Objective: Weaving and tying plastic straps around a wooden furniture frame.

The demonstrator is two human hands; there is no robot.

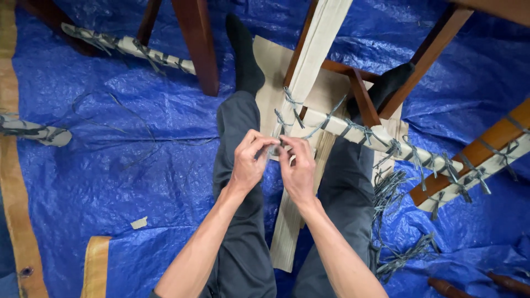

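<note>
My left hand (249, 160) and my right hand (298, 165) meet at the middle of the view, both pinching a thin grey string (280, 142) beside a cream-wrapped wooden chair leg (312, 55). The string loops around the wrapping just above my fingers, where another wrapped rail (375, 138) crosses it, tied with several grey knots. My legs in dark grey trousers (237, 127) stretch out under the chair frame, on a blue tarp (138, 182).
Dark wooden legs (196, 44) stand at the top left. Wrapped, string-tied rails lie at upper left (127, 47), at the left edge (33, 131) and at the right (475, 165). A bundle of cut grey strings (392, 221) lies by my right leg.
</note>
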